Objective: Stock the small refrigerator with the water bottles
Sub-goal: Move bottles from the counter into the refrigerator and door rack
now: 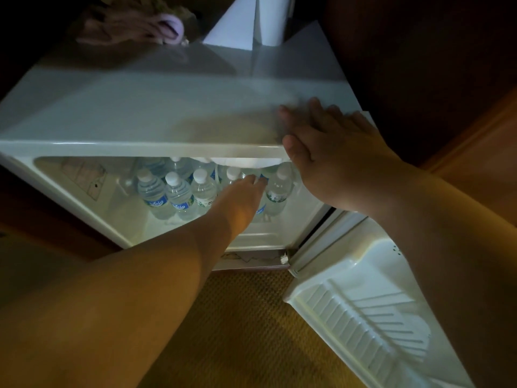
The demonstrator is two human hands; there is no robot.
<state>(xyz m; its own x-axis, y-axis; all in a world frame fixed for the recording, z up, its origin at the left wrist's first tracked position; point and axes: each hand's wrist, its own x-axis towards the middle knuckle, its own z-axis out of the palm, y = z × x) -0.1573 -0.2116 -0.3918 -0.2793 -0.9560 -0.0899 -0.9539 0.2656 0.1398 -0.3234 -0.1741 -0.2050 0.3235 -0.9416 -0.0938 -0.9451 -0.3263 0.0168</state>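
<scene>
The small white refrigerator point(140, 107) stands open below me, its lit inside holding several clear water bottles point(176, 196) with white caps and blue labels, standing upright in rows. My left hand point(240, 200) reaches inside and is wrapped on a water bottle point(258, 211) in the front row, which it mostly hides. My right hand point(324, 141) lies flat, fingers spread, on the front right corner of the refrigerator's top, thumb over the edge.
The refrigerator door point(372, 309) hangs open at the lower right, its ribbed white inner shelf facing up. A pinkish cloth point(131, 23) and a white folded card point(246, 23) sit at the back of the top. Brown carpet point(237, 331) covers the floor; dark wood surrounds.
</scene>
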